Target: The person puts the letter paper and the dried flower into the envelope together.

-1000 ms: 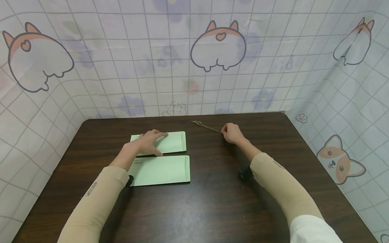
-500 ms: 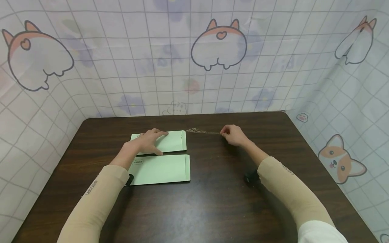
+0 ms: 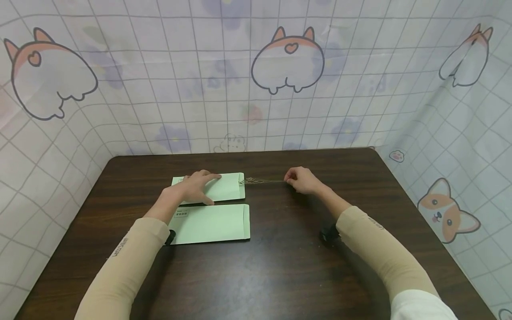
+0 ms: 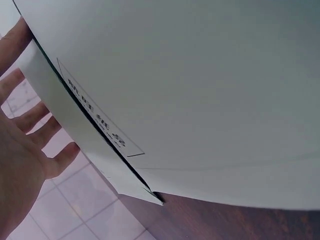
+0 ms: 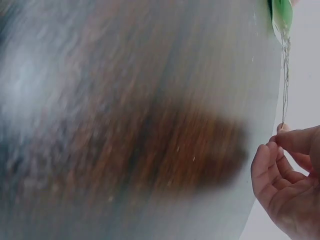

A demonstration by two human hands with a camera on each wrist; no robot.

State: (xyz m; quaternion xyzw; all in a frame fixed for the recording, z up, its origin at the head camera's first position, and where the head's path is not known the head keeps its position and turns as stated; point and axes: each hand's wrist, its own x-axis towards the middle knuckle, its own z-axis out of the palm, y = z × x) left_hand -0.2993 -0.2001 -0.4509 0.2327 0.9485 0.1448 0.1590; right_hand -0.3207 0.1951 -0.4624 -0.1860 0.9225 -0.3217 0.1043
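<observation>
Two pale green envelopes lie one behind the other on the dark wooden table. My left hand (image 3: 194, 186) rests on the far envelope (image 3: 224, 190) with its fingers spread, the thumb by its near edge. Just in front is the near envelope (image 3: 216, 226), its flap end to the right and a small printed box at its left. Between thumb and fingertips, my right hand (image 3: 302, 181) pinches the thin stem of a dried sprig (image 3: 260, 181). The sprig's fine-branched head points left and overlaps the far envelope's flap end; the right wrist view shows this sprig (image 5: 285, 75) meeting the green too.
The brown table (image 3: 272, 275) ends at a back edge against a patterned curtain (image 3: 224, 111), which also hangs along both sides. A dark wrist device (image 3: 329, 233) sits under the right forearm, and another dark wrist device (image 3: 170, 237) overlaps the near envelope's left end.
My right hand has come slightly nearer and left with the sprig, bringing its head from behind the envelopes onto the far envelope's flap end. The left hand and both envelopes have stayed put.
</observation>
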